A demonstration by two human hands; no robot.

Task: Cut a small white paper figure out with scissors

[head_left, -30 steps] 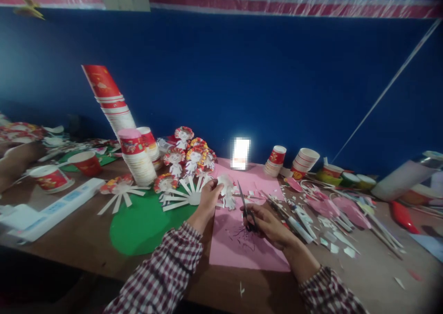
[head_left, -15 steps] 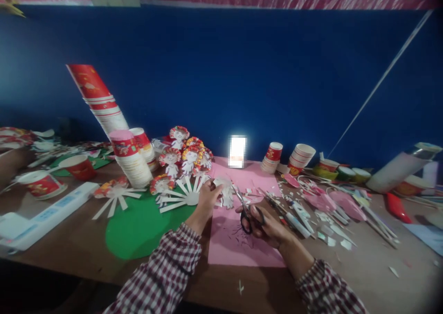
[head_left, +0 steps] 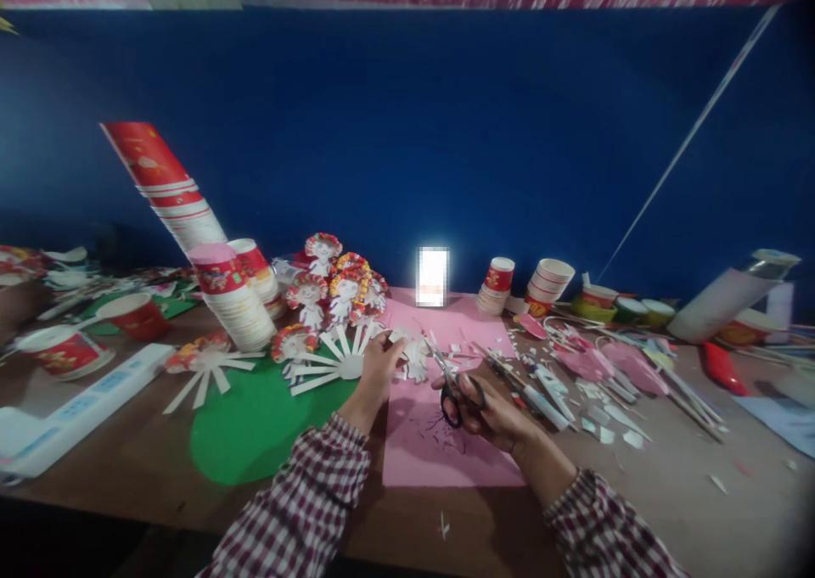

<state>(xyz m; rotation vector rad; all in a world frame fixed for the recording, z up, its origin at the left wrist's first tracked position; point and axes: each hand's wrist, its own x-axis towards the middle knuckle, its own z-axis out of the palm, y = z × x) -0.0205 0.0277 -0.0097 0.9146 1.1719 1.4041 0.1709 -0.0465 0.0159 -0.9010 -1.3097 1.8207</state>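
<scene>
My left hand [head_left: 380,367] is closed on the edge of a white paper cutout [head_left: 416,360], pinched between thumb and fingers. In my right hand [head_left: 493,415] are black-handled scissors [head_left: 452,383], with fingers through the loops and the blades pointing up beside the cutout. Whether the blades touch the paper I cannot tell. Below both hands lies a pink sheet [head_left: 413,459] with dark scraps on it. Left of my left hand, a fan of white paper strips [head_left: 347,361] rests at the edge of a green sheet [head_left: 248,442].
Decorated paper figures [head_left: 347,289] stand behind my left hand. Tall cup stacks [head_left: 233,306] lean at left near a white power strip [head_left: 95,408]. Shorter cup stacks [head_left: 548,285], pens [head_left: 541,404] and paper scraps [head_left: 630,438] lie at right. A glowing, pixelated rectangle [head_left: 432,277] stands at the back.
The view has shifted slightly, so the things at left and right sit a little further left. Both hands keep nearly the same pose, with the cutout and scissors still held.
</scene>
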